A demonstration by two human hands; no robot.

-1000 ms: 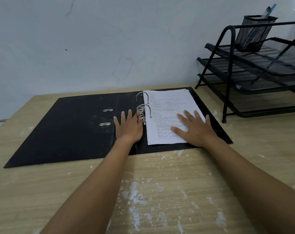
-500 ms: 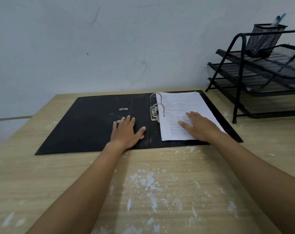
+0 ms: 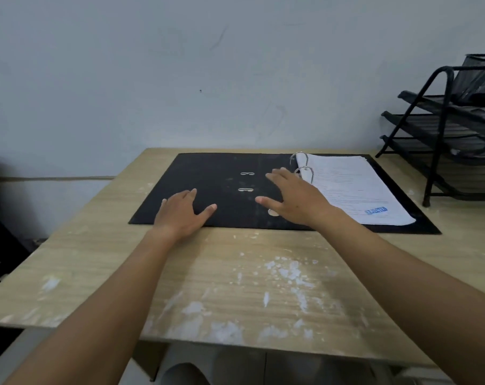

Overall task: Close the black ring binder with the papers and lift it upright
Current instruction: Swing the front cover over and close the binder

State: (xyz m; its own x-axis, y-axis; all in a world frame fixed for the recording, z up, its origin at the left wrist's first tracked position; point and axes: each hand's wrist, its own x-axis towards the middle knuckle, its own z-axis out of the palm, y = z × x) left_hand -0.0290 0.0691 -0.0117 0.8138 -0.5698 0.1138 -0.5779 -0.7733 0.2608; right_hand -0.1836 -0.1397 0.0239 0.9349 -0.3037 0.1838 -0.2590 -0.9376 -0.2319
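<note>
Binder (image 3: 208, 179) open flat mid-frame; left hand (image 3: 180, 213) spread on cover, right hand (image 3: 296, 200) open, gripping nothing — likely positioning to flip cover onto papers (image 3: 352, 187).

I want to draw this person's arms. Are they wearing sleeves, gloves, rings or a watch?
No sleeves show: both forearms are bare all the way to the bottom of the picture. The left hand and the right hand are bare too, with no gloves. I see no watch, bracelet or ring on the parts that show. Draw two plain long arms ending in open hands with short nails.
</note>
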